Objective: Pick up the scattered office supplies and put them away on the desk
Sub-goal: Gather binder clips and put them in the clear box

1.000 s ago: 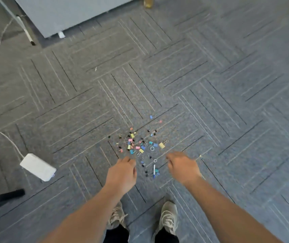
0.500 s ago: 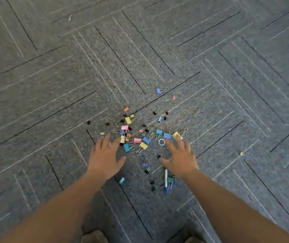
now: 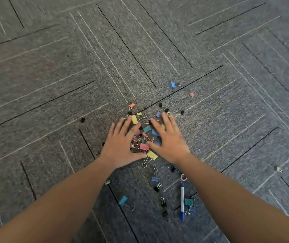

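Note:
Several coloured binder clips lie in a pile (image 3: pixel 144 137) on the grey carpet. My left hand (image 3: pixel 121 146) rests flat on the pile's left side, fingers spread. My right hand (image 3: pixel 168 141) lies flat on its right side, fingers spread, and hides some clips. Between the two hands show pink, teal and yellow clips; a yellow clip (image 3: pixel 152 155) sits at my thumbs. Neither hand grips anything. A white pen with a blue cap (image 3: pixel 182 201) lies nearer to me, beside a teal clip (image 3: pixel 188 201) and a small ring (image 3: pixel 183 177).
Stray clips lie apart from the pile: a blue one (image 3: pixel 172 84) and a pink one (image 3: pixel 191 94) farther away, a black one (image 3: pixel 82 119) to the left, a yellowish one (image 3: pixel 278 169) far right, a teal one (image 3: pixel 123 200) close to me. Carpet (image 3: pixel 52 67) runs all around.
The view has dropped closer to the floor. Both hands have moved forward and inward onto the pile, pressing the clips closer together between them.

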The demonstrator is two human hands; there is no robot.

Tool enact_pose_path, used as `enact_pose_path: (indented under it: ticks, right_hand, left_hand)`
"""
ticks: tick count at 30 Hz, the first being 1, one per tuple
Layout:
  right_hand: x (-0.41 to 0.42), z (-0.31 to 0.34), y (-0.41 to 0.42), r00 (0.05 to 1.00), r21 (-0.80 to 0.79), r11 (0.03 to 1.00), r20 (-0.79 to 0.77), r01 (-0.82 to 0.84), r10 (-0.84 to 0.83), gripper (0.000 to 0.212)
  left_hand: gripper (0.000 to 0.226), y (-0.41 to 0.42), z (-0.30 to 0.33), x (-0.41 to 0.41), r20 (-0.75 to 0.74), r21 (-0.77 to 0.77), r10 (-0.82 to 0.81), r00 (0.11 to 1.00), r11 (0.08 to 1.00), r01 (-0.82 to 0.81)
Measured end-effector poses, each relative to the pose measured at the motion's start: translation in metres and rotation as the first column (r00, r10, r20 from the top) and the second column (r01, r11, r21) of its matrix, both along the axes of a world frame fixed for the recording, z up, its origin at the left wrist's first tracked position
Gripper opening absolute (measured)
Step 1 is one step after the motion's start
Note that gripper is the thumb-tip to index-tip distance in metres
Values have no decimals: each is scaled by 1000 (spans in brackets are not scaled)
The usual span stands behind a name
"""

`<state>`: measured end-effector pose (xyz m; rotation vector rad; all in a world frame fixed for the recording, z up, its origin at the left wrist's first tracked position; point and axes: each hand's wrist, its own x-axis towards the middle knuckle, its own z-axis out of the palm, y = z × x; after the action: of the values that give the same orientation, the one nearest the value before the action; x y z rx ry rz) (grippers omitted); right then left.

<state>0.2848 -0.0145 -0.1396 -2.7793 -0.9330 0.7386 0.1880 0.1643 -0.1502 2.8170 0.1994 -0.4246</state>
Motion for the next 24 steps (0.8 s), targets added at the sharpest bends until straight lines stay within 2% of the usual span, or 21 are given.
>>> enact_pose_path:
  ticks: [3,7,10,13,16,18,21,24]
  right_hand:
    - [1,-3,14,983,-53,985,79,-163,167,71]
    - [-13,-10,6,959,-22,974,171,-226,227,70]
    - [-23,-14,6,943,-53,967,213,-249,254,63]
    - [-25,-11,11,952,-20,984,250,-179,178,53]
    - [-27,-9,15,966,5,998,254,-57,53,56]
    - [-30,-8,16,967,-10,1000,255,-25,26,57]
    - [-38,-7,14,975,8,998,213,-70,67,49]
    - [-46,-6,7,979,32,993,172,-113,105,44]
  left_hand:
    - [83,0,-2,1,83,1,-32,996,999,32]
    - [54,10,-6,-7,208,24,32,978,999,-37]
    - [58,12,-8,-18,205,45,39,978,998,-50]
    - [70,11,-9,-26,171,84,-25,985,996,10]
    - [60,12,-12,-27,224,47,25,974,998,-36]
    - [51,13,-11,-24,216,6,65,974,998,-68]
    - [42,13,-9,-24,181,61,-6,983,998,-6]
    - [47,8,-6,-28,187,78,-38,982,997,24]
